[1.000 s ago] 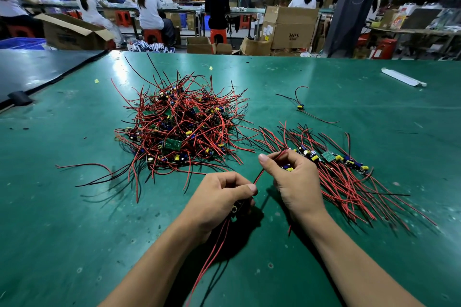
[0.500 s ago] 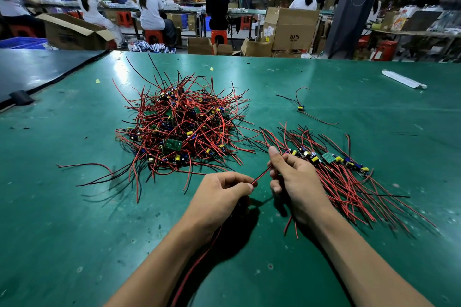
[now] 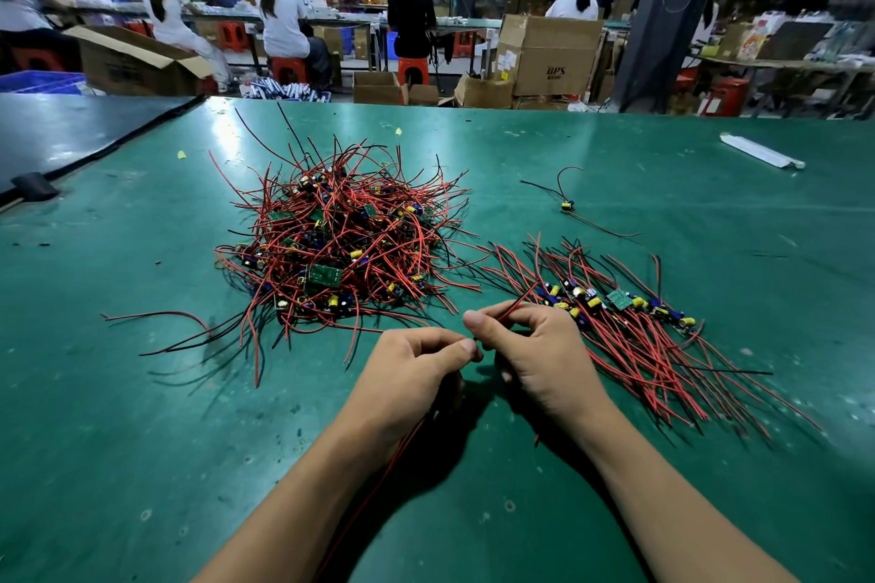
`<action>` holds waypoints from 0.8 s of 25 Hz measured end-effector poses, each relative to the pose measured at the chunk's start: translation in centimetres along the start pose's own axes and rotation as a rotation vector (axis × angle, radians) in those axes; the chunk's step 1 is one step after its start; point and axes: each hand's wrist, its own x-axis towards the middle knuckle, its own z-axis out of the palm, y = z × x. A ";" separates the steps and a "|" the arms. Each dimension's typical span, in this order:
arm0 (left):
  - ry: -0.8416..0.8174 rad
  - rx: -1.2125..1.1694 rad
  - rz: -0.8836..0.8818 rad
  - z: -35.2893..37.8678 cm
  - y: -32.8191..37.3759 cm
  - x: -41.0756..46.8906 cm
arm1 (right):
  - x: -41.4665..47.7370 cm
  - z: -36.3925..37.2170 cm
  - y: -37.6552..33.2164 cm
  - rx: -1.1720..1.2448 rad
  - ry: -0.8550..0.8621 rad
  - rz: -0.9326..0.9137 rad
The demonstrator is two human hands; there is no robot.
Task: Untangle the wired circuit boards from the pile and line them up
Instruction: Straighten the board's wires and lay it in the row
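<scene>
A tangled pile (image 3: 338,246) of small green circuit boards with red and black wires lies in the middle of the green table (image 3: 118,393). To its right, a row of lined-up boards (image 3: 620,301) has its wires fanned toward me. Near the front, my left hand (image 3: 412,374) grips one wired board; the board is hidden in my fist, and its red wire trails under my wrist. My right hand (image 3: 535,355) pinches a red wire (image 3: 518,305) of that same board between thumb and forefinger, just left of the lined-up row.
A single stray wired board (image 3: 566,206) lies farther back on the right. A white strip (image 3: 760,150) rests at the far right. A darker table (image 3: 71,128) adjoins on the left. Cardboard boxes (image 3: 549,54) and seated workers fill the background.
My right hand has slid back along the red wire toward my left hand, thumb now closing on it. The two hands are closer together. The piles have not moved.
</scene>
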 end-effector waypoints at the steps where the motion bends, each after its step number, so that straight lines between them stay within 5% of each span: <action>1: 0.000 -0.001 -0.004 0.0 0.0 0.0 | 0.1 0.1 0.0 -0.059 0.038 -0.053; 5: -0.025 0.009 -0.001 0.1 0.1 0.1 | 0.8 -0.5 0.1 -0.229 0.223 -0.187; 13: -0.039 0.025 0.036 0.3 0.0 0.2 | 1.4 -0.6 0.7 -0.219 0.460 -0.151; 20: -0.047 0.064 0.058 0.1 0.0 0.1 | 1.7 -0.2 -0.5 0.490 0.296 0.311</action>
